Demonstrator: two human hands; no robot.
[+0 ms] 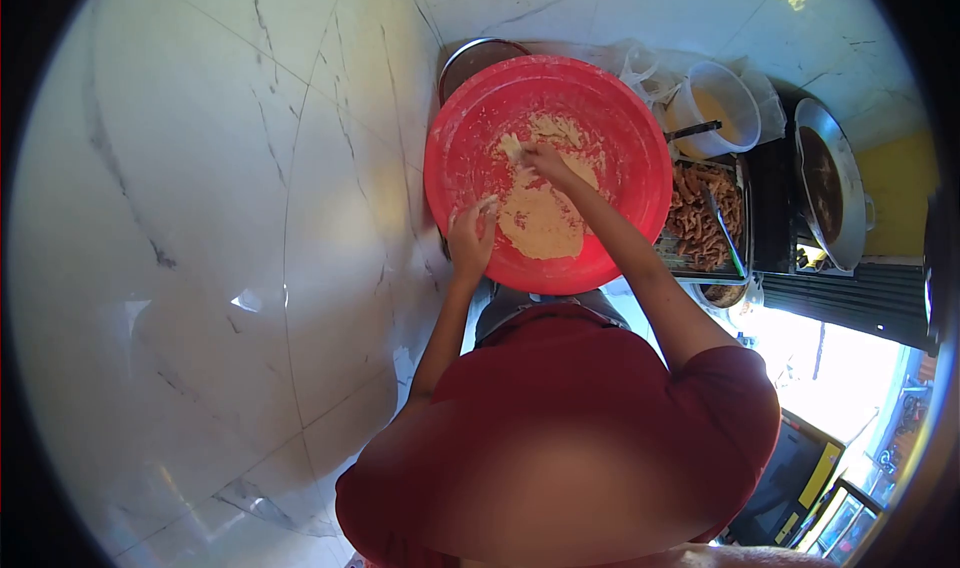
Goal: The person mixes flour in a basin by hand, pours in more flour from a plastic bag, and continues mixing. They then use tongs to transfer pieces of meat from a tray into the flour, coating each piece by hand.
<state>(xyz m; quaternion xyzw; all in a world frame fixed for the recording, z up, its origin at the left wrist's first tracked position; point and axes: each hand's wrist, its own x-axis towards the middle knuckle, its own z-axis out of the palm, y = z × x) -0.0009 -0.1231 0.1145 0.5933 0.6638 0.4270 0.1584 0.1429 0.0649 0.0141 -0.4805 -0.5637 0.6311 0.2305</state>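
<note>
A wide red basin (650, 188) holds pale yellow flour (540, 218), spread over its bottom with loose crumbs on the sides. Over the middle of the flour, my right hand (545, 162) has its fingers closed on a flour-coated piece (511, 148). My left hand (472, 238) is at the basin's left front edge, its fingers apart and their tips whitened with flour, holding nothing.
Right of the basin, a tray of brown strips (705, 213) has tongs (727, 233) lying on it. Behind it stands a white tub (712, 108) with a dark handle across its rim. Farther right is a large pan (848, 198) of dark liquid. A tiled wall (220, 168) borders the left.
</note>
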